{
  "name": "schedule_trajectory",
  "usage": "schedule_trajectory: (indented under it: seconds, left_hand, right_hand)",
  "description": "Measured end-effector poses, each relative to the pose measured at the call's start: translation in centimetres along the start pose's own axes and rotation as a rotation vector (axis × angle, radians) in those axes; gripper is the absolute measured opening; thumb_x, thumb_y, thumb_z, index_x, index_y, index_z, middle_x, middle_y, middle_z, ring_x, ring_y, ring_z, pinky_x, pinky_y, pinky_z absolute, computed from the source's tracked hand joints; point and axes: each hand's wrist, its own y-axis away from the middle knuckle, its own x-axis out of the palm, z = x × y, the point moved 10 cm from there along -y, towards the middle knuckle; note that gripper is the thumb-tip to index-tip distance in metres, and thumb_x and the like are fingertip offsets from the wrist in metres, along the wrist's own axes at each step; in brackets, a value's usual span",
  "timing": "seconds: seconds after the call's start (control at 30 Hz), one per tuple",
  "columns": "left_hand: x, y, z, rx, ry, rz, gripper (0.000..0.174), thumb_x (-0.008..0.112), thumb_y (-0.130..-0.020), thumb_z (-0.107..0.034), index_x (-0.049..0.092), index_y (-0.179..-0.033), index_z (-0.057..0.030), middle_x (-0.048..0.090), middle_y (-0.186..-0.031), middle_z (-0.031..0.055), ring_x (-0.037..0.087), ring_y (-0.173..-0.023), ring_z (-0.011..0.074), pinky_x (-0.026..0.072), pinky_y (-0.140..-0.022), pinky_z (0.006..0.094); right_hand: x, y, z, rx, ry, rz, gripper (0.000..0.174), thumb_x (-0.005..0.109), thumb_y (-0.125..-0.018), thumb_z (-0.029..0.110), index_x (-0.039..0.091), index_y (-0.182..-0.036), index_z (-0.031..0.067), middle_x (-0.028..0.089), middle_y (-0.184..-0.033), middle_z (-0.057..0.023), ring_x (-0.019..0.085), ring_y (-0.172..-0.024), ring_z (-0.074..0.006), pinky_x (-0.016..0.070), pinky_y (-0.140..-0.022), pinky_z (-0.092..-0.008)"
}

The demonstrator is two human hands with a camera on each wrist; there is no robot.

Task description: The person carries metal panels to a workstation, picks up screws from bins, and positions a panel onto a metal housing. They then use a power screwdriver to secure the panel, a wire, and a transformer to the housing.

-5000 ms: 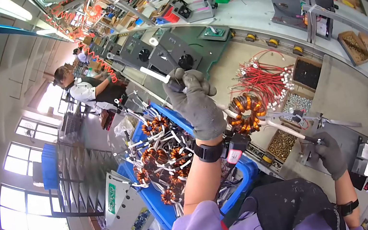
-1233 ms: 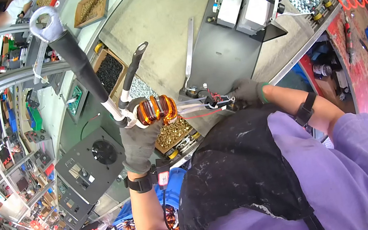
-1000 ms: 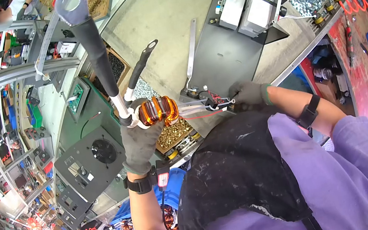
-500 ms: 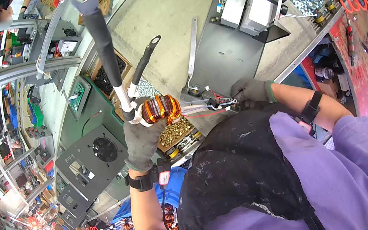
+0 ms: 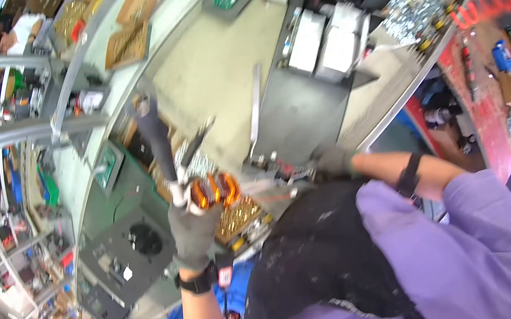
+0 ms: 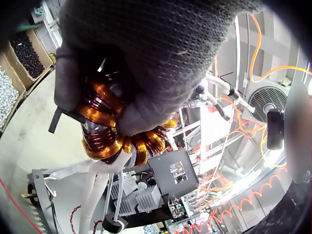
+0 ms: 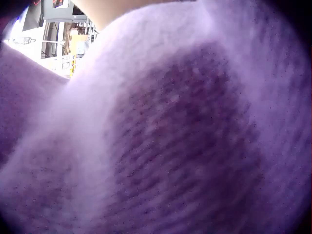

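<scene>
Evidently the work is at a carrying stage: above the workbench point(image 5: 215, 78) and its dark metal chassis point(image 5: 292, 116), a wound part is held up in the air, not yet set down. The left hand point(image 5: 194, 227), gloved, is raised on an upright forearm, with fingers and thumb curled round the copper toroid coil point(image 5: 212, 192). The coil's black-sleeved leads point(image 5: 155, 135) stick up toward twelve o'clock. The right hand point(image 5: 331, 160) sits at three o'clock from the coil, elbow bent across the chest, by the thin white leads point(image 6: 95, 187); blur hides whether it pinches them. The next move, I judge, calls for a firm grip and untangled leads.
</scene>
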Motion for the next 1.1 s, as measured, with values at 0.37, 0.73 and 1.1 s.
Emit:
schedule_trajectory:
  seconds: [0.37,0.73,1.1]
  left_hand:
    - [-2.4,0.8,3.6,-0.087,-0.103,-0.050,0.047,0.071,-0.068,0.003,0.052,-0.111,-0.0009,0.064,-0.097,0.0046,0.061,-0.087,0.0118,0.0500,-0.078,0.0273]
    - [-2.5,1.1,3.6,-0.098,-0.238,-0.097,0.047,0.072,-0.066,0.005,0.053,-0.108,-0.0004,0.064,-0.094,0.0047,0.061,-0.083,0.0118,0.0507,-0.074,0.0258]
    - [-2.3,0.6,4.4,-0.124,-0.118,-0.092,0.052,0.070,-0.066,0.010,0.051,-0.113,-0.0001,0.062,-0.101,0.0056,0.061,-0.090,0.0136,0.0514,-0.080,0.0276]
  right_hand:
    - [2.8,-2.3,1.0,-0.049,0.107,0.065,0.038,0.062,-0.077,0.031,0.067,-0.094,-0.0024,0.067,-0.082,-0.0206,0.065,-0.067,-0.0298,0.0514,-0.065,-0.0394]
    - [2.5,-0.6,2.2,-0.127,0.316,0.035,0.036,0.053,-0.085,0.035,0.068,-0.095,0.0033,0.066,-0.089,-0.0203,0.064,-0.085,-0.0350,0.0475,-0.078,-0.0428]
    - [4.3,-2.2,1.9,-0.206,0.369,0.084,0.041,0.053,-0.082,0.041,0.067,-0.095,0.0040,0.065,-0.089,-0.0214,0.062,-0.085,-0.0376,0.0470,-0.077,-0.0453]
